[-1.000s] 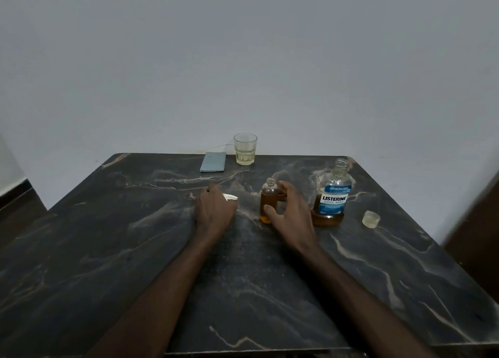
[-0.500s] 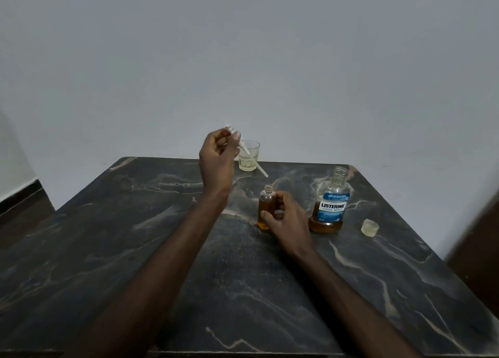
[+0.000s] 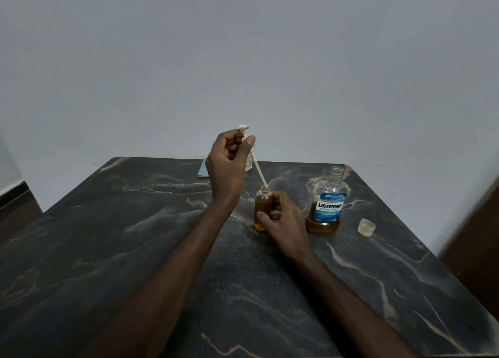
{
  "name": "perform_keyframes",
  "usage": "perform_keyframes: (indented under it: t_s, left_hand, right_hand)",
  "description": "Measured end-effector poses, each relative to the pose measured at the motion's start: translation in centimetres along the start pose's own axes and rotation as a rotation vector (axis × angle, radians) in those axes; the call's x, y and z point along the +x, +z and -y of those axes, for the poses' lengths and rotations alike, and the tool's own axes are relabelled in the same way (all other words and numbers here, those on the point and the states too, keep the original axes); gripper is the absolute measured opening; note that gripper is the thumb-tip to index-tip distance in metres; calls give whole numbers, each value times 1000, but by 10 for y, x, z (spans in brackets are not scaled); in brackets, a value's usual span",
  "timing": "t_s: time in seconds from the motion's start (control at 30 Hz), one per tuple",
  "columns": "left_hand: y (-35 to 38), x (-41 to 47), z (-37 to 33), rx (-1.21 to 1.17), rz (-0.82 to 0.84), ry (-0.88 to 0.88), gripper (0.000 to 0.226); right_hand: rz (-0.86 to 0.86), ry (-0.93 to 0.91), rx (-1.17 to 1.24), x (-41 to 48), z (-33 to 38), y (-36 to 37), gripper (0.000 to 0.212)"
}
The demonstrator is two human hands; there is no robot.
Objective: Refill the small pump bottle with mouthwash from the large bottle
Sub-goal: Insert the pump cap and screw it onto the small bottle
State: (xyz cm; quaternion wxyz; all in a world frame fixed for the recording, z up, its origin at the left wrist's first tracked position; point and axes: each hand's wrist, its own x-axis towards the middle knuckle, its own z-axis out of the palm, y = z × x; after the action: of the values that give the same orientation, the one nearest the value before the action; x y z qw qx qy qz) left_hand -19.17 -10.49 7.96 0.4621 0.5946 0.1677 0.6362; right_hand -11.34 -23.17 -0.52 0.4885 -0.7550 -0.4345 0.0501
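Pinching the white pump top (image 3: 252,156) near frame centre, the left hand (image 3: 226,166) angles its tube down to the open neck of the small pump bottle (image 3: 262,209). The right hand (image 3: 283,222) grips that amber-filled bottle upright on the dark marbled surface (image 3: 108,249). Just right stands the uncapped large bottle (image 3: 328,203), its cap (image 3: 366,227) lying farther right.
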Motion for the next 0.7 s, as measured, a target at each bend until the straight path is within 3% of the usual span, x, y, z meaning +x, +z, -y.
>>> perform_keyframes:
  t_s: [0.2, 0.33, 0.57, 0.7]
  left_hand:
    - [-4, -4, 9, 49, 34, 44, 25]
    - [-2, -14, 20, 87, 139, 35, 26]
    - [-3, -44, 40, 205, 351, 174, 21]
    - [-5, -48, 50, 190, 350, 165, 22]
  right_hand:
    - [-1, -18, 9, -1, 1, -1, 49]
    - [-9, -24, 6, -1, 0, 0, 48]
    - [-24, -55, 14, -2, 0, -1, 48]
    - [-24, -52, 33, -2, 0, -1, 51]
